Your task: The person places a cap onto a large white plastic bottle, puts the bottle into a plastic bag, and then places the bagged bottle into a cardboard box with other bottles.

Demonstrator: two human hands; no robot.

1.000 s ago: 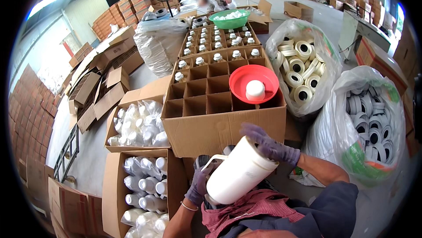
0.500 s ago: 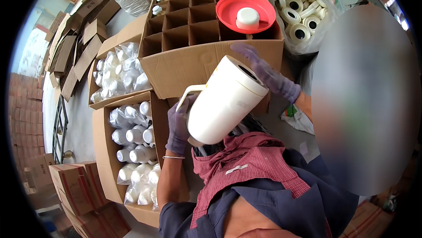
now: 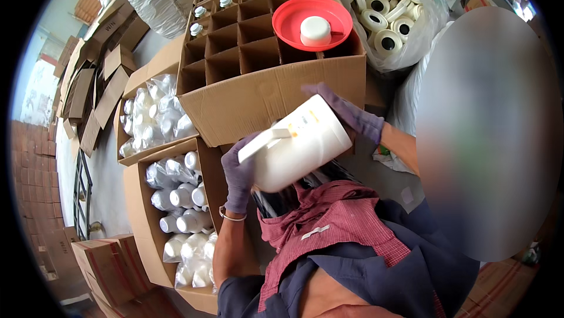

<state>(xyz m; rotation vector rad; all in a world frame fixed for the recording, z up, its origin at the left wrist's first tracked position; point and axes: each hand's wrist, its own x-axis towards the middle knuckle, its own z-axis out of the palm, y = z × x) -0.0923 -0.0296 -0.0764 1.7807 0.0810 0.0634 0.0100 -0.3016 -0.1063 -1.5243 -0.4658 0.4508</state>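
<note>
I hold a big white plastic jug (image 3: 296, 147) with a flat side handle, tilted on its side over my lap. My left hand (image 3: 239, 174), in a purple glove, grips its lower end near the handle. My right hand (image 3: 346, 112), also gloved, is on its upper end. Just behind the jug stands a large cardboard box with a divider grid (image 3: 258, 65); the far cells hold white-capped bottles, the near cells show no bottles. A red dish (image 3: 314, 21) with a white cap (image 3: 315, 30) rests on the grid.
Two open cartons of bagged white bottles (image 3: 176, 200) (image 3: 150, 118) stand to my left. A clear bag of tape rolls (image 3: 385, 18) lies behind right. Flattened cardboard (image 3: 100, 83) is piled far left, sealed cartons (image 3: 100, 259) at lower left. A red checked cloth (image 3: 335, 218) covers my lap.
The view has tipped further down toward my lap. The jug has tilted more onto its side and come closer to me, both hands still on it.
</note>
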